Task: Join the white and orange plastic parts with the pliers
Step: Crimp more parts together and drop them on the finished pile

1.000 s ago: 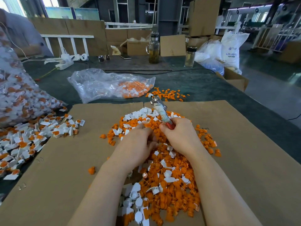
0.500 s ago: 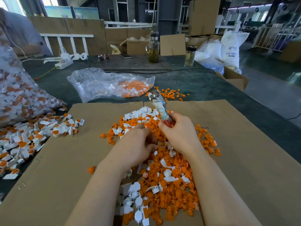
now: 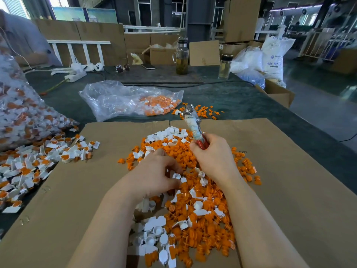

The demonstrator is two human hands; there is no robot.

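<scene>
Pliers (image 3: 193, 126) now higher in right hand (image 3: 213, 157); clear bag (image 3: 123, 99) beyond.

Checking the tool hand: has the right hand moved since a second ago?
Yes. The right hand with the pliers has shifted away, toward the far cardboard edge.

parts pile (image 3: 193, 209) on cardboard (image 3: 289, 190), bag (image 3: 123, 99) behind

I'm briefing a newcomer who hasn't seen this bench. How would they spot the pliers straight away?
Find the brown cardboard sheet covered with a heap of loose orange and white plastic parts. At the heap's far end the right hand grips the red-handled metal pliers, whose nose points up and away. They are the only metal tool among the plastic.
</scene>
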